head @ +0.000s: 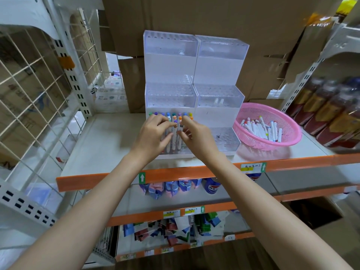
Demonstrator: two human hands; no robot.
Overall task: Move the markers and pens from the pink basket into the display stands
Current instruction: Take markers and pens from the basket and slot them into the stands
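Two clear three-tier display stands sit side by side on the shelf: the left display stand (171, 94) and the right display stand (220, 98). Several markers (171, 114) with coloured caps stand in the left stand's lowest tier. My left hand (153, 135) pinches a marker (174, 133) by its top over that tier. My right hand (196, 137) pinches another marker (180, 133) beside it. The pink basket (288, 137) at the right holds several loose white markers (261, 129).
The stands and basket rest on a white shelf with an orange front edge (175, 176). Cardboard boxes (194, 14) rise behind. A wire grid panel (35, 90) stands at the left. Bottles (327, 110) fill the shelf at the right. Lower shelves hold packets.
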